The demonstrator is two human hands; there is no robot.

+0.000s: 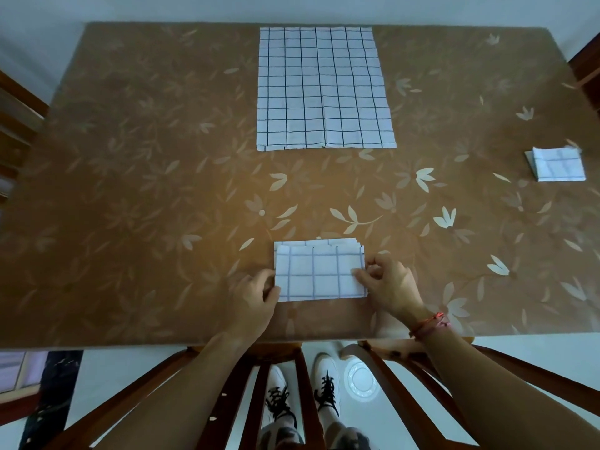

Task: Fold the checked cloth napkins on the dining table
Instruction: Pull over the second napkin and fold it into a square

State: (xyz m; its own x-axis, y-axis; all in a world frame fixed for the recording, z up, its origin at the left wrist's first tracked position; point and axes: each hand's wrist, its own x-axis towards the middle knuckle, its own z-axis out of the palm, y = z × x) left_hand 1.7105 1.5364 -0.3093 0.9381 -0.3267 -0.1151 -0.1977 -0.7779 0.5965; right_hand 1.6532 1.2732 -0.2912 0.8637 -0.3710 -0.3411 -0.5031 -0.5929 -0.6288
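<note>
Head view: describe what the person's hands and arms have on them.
Both forearms are bare, no sleeves in view. The right hand has a thin red string bracelet at its wrist. The left hand wears nothing visible.

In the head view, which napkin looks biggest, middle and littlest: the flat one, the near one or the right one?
Biggest: flat napkin, though it is farthest away.
Middle: near napkin, partly folded.
Littlest: right napkin, folded small.

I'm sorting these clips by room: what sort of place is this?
Probably a home dining room: a large table with a floral cover, wooden chairs around it, and a spread napkin and a half-folded napkin lying on it.
</note>
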